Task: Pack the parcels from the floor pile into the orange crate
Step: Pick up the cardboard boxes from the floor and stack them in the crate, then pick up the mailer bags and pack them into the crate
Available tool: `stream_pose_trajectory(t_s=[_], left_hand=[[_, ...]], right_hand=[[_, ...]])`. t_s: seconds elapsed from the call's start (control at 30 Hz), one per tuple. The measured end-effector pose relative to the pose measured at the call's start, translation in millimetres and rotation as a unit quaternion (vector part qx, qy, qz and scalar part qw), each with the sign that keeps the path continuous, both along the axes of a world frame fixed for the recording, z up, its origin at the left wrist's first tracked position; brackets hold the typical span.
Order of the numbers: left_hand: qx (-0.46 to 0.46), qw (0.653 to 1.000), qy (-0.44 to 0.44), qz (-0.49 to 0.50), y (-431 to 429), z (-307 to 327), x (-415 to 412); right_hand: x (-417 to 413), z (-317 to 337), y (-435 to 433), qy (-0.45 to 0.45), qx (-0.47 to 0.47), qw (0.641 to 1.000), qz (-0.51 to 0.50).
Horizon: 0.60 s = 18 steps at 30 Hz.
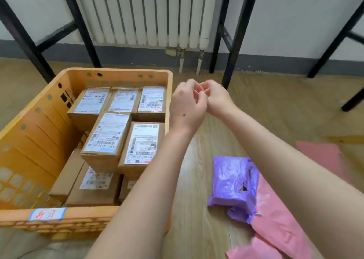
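The orange crate (39,140) stands on the floor at the left, holding several brown cardboard parcels (106,138) with white shipping labels. A purple plastic-wrapped parcel (233,184) lies on the floor at the right, partly on pink bags (279,225). My left hand (187,107) and my right hand (218,99) are raised together just right of the crate's far corner, fingertips touching each other, fingers curled. Neither hand holds a parcel.
A white radiator (141,12) hangs on the far wall. Black metal furniture legs (234,42) stand behind the crate and at the right. Another pink bag (321,154) lies on the wooden floor at the far right.
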State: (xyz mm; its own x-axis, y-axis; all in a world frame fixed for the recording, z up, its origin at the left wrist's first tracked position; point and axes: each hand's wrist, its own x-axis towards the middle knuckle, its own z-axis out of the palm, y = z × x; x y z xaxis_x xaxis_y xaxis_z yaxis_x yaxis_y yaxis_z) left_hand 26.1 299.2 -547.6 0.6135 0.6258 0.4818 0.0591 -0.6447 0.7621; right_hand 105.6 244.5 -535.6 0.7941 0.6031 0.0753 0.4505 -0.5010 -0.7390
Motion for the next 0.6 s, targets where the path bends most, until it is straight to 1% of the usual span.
stream_pose_trajectory(t_s=[0.1,0.17,0.23,0.33,0.43,0.5,0.6], left_hand=[[-0.035,0.997,0.061,-0.036,-37,-32,21],[-0.079,0.989,0.111,-0.055,-57,-62,28],[-0.132,0.976,0.161,-0.060,-75,-100,26],[-0.199,0.946,0.251,-0.054,-100,-154,8],[-0.242,0.912,0.328,-0.050,-113,-187,-7],[-0.269,0.894,0.357,-0.037,-115,-198,-8],[-0.349,0.861,0.371,-0.007,-118,-201,-3]], right_hand=[[12,-41,-42,0.043,-0.035,0.996,-0.068],[14,-76,-69,0.073,-0.068,0.989,-0.110],[13,-111,-91,0.117,-0.095,0.974,-0.168],[7,-152,-116,0.151,-0.143,0.954,-0.216],[2,-173,-133,0.162,-0.188,0.939,-0.238],[3,-182,-143,0.170,-0.186,0.936,-0.245],[5,-190,-150,0.191,-0.153,0.938,-0.246]])
